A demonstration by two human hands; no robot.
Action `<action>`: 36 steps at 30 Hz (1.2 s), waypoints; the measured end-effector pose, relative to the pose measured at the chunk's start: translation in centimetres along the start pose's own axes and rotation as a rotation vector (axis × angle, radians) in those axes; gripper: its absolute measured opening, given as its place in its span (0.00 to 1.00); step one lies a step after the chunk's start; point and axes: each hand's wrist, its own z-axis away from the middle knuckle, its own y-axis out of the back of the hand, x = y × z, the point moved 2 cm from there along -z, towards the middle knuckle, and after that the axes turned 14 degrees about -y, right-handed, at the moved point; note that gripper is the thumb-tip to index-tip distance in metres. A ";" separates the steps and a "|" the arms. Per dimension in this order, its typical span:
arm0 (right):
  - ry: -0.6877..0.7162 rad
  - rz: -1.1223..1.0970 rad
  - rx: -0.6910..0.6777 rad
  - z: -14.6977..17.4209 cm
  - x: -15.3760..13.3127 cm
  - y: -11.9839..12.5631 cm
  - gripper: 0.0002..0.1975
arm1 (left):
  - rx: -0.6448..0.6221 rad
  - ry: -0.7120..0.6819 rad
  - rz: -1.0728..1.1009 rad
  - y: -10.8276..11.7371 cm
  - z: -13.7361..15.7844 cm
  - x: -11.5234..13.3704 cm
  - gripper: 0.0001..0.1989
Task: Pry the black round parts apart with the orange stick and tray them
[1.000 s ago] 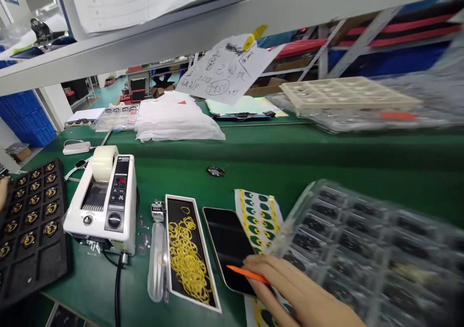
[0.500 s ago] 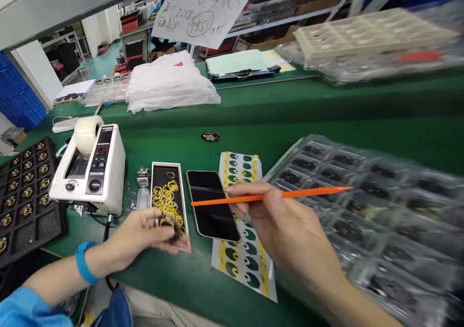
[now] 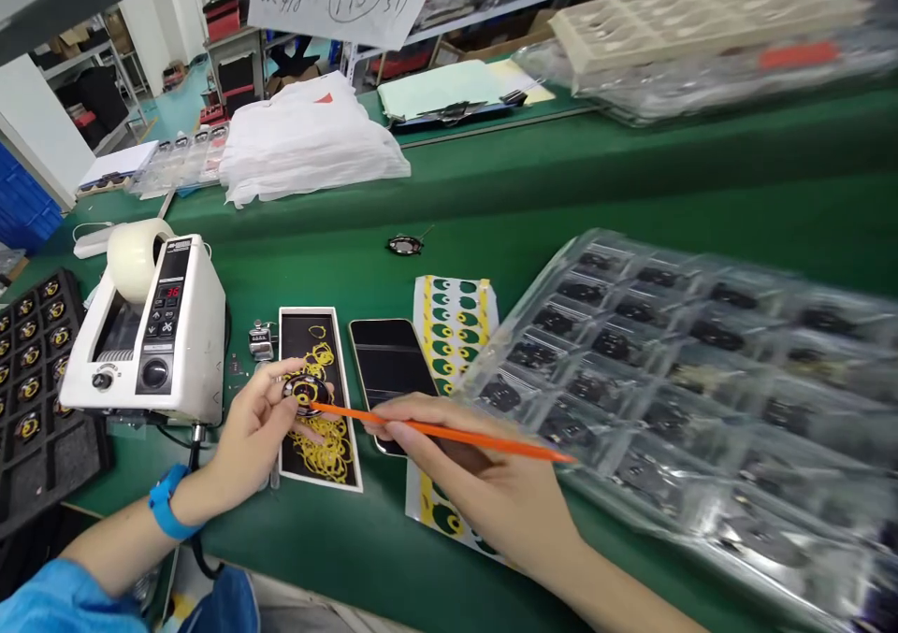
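Between the fingertips of my left hand (image 3: 256,432) is a small round black part (image 3: 306,392) with a yellow ring on its face. My right hand (image 3: 484,483) grips an orange pointed stick (image 3: 449,435) like a pen, its left tip at the yellow ring on the round part. Beneath the left fingers lies a white-rimmed box (image 3: 354,469) holding many yellow rings (image 3: 329,453). Partly behind my right hand are a phone (image 3: 385,357) and a sheet of green and yellow stickers (image 3: 449,320).
A white tape dispenser (image 3: 193,362) stands left, beside a black tray (image 3: 46,437) of round parts. To the right lies a large clear plastic tray (image 3: 610,334) with dark parts. A metal tally counter (image 3: 260,341) sits near the box; another round part (image 3: 405,245) lies farther back.
The orange stick has moved left and down, its tip now reaching the round part. My left hand has turned the part's face upward, over the box. The view has shifted.
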 end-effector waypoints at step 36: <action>0.621 0.523 0.159 1.6 -1.1 -0.8 0.08 | 0.068 0.273 0.220 -1.5 0.9 -0.3 0.28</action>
